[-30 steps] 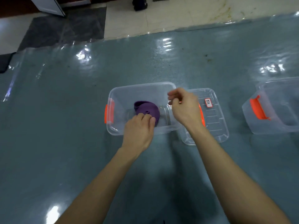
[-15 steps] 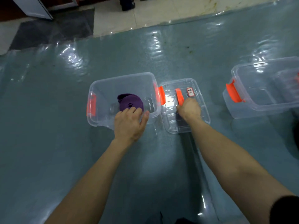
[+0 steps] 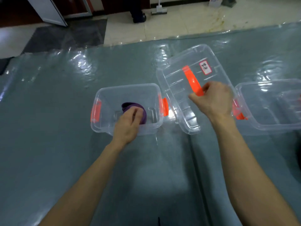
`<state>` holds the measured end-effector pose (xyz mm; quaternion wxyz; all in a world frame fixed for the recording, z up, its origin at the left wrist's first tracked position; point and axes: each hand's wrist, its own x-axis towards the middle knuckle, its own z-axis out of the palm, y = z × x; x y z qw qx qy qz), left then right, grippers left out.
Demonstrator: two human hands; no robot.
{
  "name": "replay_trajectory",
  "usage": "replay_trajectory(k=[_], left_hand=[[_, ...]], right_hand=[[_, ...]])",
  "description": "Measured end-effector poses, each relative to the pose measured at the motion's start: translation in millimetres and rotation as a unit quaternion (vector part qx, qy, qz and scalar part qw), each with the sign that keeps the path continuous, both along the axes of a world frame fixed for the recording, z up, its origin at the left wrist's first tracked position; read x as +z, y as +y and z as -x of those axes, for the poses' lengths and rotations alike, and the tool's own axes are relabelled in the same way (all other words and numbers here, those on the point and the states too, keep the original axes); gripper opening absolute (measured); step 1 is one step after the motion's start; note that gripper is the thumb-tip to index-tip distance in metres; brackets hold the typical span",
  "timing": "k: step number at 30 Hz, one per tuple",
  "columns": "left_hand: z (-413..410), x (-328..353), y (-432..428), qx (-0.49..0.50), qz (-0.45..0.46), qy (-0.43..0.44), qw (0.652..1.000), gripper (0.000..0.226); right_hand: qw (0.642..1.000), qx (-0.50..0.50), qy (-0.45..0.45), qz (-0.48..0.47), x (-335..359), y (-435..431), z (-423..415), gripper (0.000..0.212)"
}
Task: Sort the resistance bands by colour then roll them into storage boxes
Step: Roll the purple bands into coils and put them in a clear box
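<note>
A rolled purple resistance band [image 3: 130,106] lies inside a clear storage box [image 3: 112,93] with orange side latches, near the middle of the view. My left hand [image 3: 127,126] reaches over the box's near wall and its curled fingers hold the band down. To the right, my right hand [image 3: 213,101] grips the orange handle [image 3: 192,82] of the box's clear lid [image 3: 179,69], which is raised and tilted above the surface. A white label [image 3: 205,67] is stuck on the lid.
A second clear box [image 3: 267,128] with an orange latch stands at the right, close behind my right wrist. Everything rests on a grey-blue mat under glossy plastic sheeting [image 3: 65,144]. Beyond its far edge lie tiled floor, a mop base and someone's shoe [image 3: 138,17].
My right hand has taken the lid by its orange handle and lifted it off the mat, tilting it up. My left hand stays on the purple band in the box.
</note>
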<state>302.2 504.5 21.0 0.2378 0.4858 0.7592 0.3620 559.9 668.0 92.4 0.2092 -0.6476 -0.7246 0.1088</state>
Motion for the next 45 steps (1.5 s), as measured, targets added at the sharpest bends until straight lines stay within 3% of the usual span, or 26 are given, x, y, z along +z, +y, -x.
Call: replay_trajectory(k=[2, 3, 6, 10, 12, 14, 16, 18, 20, 22, 27, 38, 41, 43, 45], left_hand=[[8, 34, 12, 0.103, -0.054, -0.298, 0.947, 0.038], [14, 51, 14, 0.140, -0.081, -0.376, 0.912, 0.038], [41, 85, 11, 0.151, -0.133, -0.456, 0.867, 0.045], [74, 90, -11, 0.173, -0.159, -0.397, 0.887, 0.046], [84, 81, -22, 0.211, -0.168, -0.376, 0.886, 0.047], [92, 70, -32, 0.239, -0.173, -0.369, 0.881, 0.046], [98, 61, -34, 0.247, -0.168, -0.359, 0.884, 0.041], [98, 52, -29, 0.255, -0.163, -0.357, 0.884, 0.038], [97, 39, -22, 0.283, -0.160, -0.309, 0.894, 0.037], [101, 24, -18, 0.312, -0.146, -0.198, 0.918, 0.031], [110, -5, -23, 0.332, -0.079, -0.082, 0.936, 0.029], [101, -32, -33, 0.299, -0.042, -0.079, 0.950, 0.017], [106, -33, -27, 0.338, -0.026, -0.158, 0.927, 0.042], [115, -35, -24, 0.365, -0.011, -0.227, 0.903, 0.061], [118, -38, -24, 0.370, -0.027, -0.258, 0.892, 0.053]], right_hand=[[0.997, 0.078, -0.010, -0.024, 29, 1, 18, 0.033], [0.991, 0.124, -0.022, -0.033, 42, 1, 30, 0.034], [0.958, 0.275, -0.063, -0.044, 66, -10, 74, 0.032], [0.925, 0.375, -0.054, -0.039, 59, -26, 124, 0.028], [0.938, 0.337, 0.040, -0.065, 40, -33, 130, 0.036], [0.959, 0.232, 0.139, -0.081, 18, -41, 124, 0.053], [0.969, 0.139, 0.202, 0.019, -4, -50, 116, 0.058], [0.956, 0.091, 0.237, 0.144, -26, -55, 112, 0.049], [0.958, 0.082, 0.230, 0.153, -42, -56, 113, 0.036], [0.968, 0.081, 0.207, 0.116, -48, -54, 118, 0.028], [0.978, 0.113, 0.145, 0.103, -62, -47, 138, 0.040], [0.966, 0.099, 0.185, 0.149, -88, -57, 122, 0.059], [0.941, 0.031, 0.251, 0.225, -87, -54, 122, 0.078], [0.902, -0.031, 0.312, 0.297, -91, -49, 122, 0.085], [0.876, -0.070, 0.359, 0.315, -95, -48, 120, 0.069]])
